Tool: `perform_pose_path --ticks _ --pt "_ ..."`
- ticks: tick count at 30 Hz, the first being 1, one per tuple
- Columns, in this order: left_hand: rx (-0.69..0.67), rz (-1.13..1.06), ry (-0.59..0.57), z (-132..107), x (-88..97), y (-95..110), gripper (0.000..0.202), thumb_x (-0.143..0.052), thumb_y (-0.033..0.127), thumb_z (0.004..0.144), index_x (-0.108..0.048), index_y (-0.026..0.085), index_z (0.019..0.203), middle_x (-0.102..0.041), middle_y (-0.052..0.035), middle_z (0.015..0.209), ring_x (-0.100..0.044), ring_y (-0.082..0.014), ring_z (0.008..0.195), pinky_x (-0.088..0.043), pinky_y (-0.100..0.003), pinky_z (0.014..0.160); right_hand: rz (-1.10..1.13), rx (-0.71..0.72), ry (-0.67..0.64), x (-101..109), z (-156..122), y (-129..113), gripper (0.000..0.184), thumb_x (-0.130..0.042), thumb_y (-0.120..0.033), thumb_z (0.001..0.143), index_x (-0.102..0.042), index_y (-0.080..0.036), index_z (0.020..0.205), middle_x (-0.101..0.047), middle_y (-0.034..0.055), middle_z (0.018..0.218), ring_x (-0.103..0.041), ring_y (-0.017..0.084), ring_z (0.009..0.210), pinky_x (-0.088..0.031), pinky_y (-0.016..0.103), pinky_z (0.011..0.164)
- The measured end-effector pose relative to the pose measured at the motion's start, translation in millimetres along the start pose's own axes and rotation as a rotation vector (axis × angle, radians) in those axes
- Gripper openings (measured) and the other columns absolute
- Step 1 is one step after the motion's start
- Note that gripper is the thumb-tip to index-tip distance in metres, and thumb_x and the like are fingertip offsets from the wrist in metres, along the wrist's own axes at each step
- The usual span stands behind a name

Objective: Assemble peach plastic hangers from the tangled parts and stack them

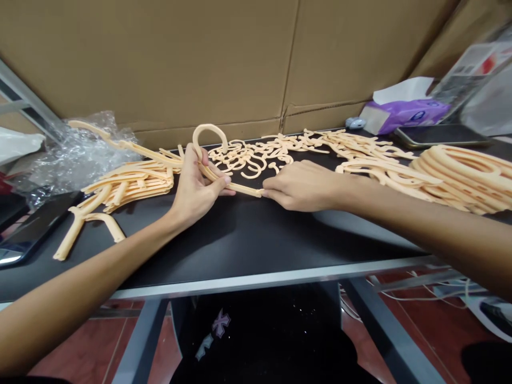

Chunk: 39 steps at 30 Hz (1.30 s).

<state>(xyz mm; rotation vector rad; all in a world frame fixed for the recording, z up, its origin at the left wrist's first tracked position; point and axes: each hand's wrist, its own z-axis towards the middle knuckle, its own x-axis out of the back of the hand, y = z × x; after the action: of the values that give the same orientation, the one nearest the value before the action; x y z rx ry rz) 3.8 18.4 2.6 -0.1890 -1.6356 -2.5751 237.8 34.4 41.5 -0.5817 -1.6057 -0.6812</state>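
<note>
My left hand (197,186) is closed around a peach-coloured plastic hook piece (212,140), whose curved top rises above my fingers. Its straight stem runs right across the black table (240,234) to my right hand (298,185), which pinches the stem's far end. Many loose curved peach pieces (260,152) lie scattered just behind both hands. A bundle of long peach strips (128,184) lies to the left of my left hand.
A stack of peach rings (468,173) sits at the right. Crumpled clear plastic (76,154) lies at back left, a purple tissue pack (404,113) and a phone (440,136) at back right. Cardboard (240,58) walls the back. A dark tablet (28,226) lies far left.
</note>
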Motion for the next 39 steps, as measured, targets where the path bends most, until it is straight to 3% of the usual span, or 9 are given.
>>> perform_pose_path --ticks 6,15,20,25,28,33,36,39 --pt "-0.062 -0.06 0.042 4 0.8 -1 0.06 -0.085 0.013 0.071 -0.032 0.028 0.095 -0.061 0.0055 0.08 -0.074 -0.0204 0.074 -0.066 -0.033 0.059 -0.054 -0.068 0.079 1 0 -5 0.042 -0.038 -0.037 0.106 -0.075 -0.019 0.096 -0.076 0.0112 0.089 -0.061 0.022 0.073 -0.022 0.034 0.061" --pt "-0.077 -0.089 0.14 6 6.5 31 0.061 -0.087 0.014 0.073 -0.034 0.03 0.097 -0.067 0.0082 0.076 -0.072 -0.0189 0.07 -0.069 -0.039 0.066 0.14 -0.068 0.367 -9 -2 5 0.037 -0.041 -0.039 0.106 -0.07 -0.02 0.094 -0.077 0.008 0.094 -0.063 0.021 0.079 -0.025 0.034 0.063" --pt "-0.067 -0.118 0.172 8 12.0 31 0.062 -0.089 0.017 0.074 -0.033 0.03 0.098 -0.068 0.0095 0.076 -0.074 -0.0179 0.075 -0.07 -0.038 0.069 0.243 -0.094 0.5 -13 -2 8 0.028 -0.049 -0.035 0.102 -0.072 -0.023 0.113 -0.078 0.0068 0.099 -0.064 0.022 0.084 -0.03 0.032 0.067" --pt "-0.083 -0.103 0.203 10 16.8 31 0.062 -0.088 0.018 0.075 -0.032 0.03 0.099 -0.07 0.0095 0.077 -0.075 -0.0183 0.075 -0.069 -0.039 0.07 0.265 -0.169 0.555 -13 -1 14 0.028 -0.053 -0.04 0.101 -0.071 -0.02 0.093 -0.075 0.0088 0.095 -0.062 0.024 0.087 -0.031 0.034 0.07" --pt "-0.08 -0.099 0.215 11 18.6 32 0.061 -0.088 0.019 0.074 -0.033 0.03 0.1 -0.071 0.0097 0.077 -0.074 -0.0181 0.073 -0.069 -0.039 0.07 0.439 -0.207 0.57 -11 1 16 0.029 -0.058 -0.041 0.096 -0.063 -0.019 0.078 -0.066 0.0046 0.077 -0.055 0.019 0.074 -0.032 0.033 0.068" --pt "-0.047 -0.106 0.196 10 16.5 32 0.062 -0.089 0.019 0.073 -0.036 0.031 0.104 -0.071 0.0083 0.079 -0.076 -0.0195 0.081 -0.068 -0.04 0.077 1.081 -0.117 0.528 -10 5 15 0.02 -0.063 -0.03 0.086 -0.058 -0.019 0.071 -0.058 0.0004 0.068 -0.053 0.014 0.063 -0.039 0.03 0.061" --pt "-0.007 -0.122 0.196 11 15.5 31 0.061 -0.087 0.019 0.072 -0.038 0.029 0.107 -0.072 0.0065 0.081 -0.078 -0.0208 0.081 -0.069 -0.04 0.078 1.165 -0.139 0.554 -10 6 16 0.023 -0.067 -0.028 0.084 -0.059 -0.019 0.065 -0.052 -0.0019 0.059 -0.047 0.011 0.056 -0.036 0.028 0.056" --pt "0.017 -0.137 0.188 12 17.6 31 0.061 -0.086 0.02 0.071 -0.037 0.028 0.107 -0.074 0.0046 0.081 -0.078 -0.021 0.072 -0.069 -0.041 0.077 1.183 -0.26 0.692 -11 6 19 0.014 -0.076 -0.026 0.083 -0.068 -0.017 0.076 -0.058 -0.0009 0.064 -0.05 0.011 0.057 -0.038 0.027 0.053"
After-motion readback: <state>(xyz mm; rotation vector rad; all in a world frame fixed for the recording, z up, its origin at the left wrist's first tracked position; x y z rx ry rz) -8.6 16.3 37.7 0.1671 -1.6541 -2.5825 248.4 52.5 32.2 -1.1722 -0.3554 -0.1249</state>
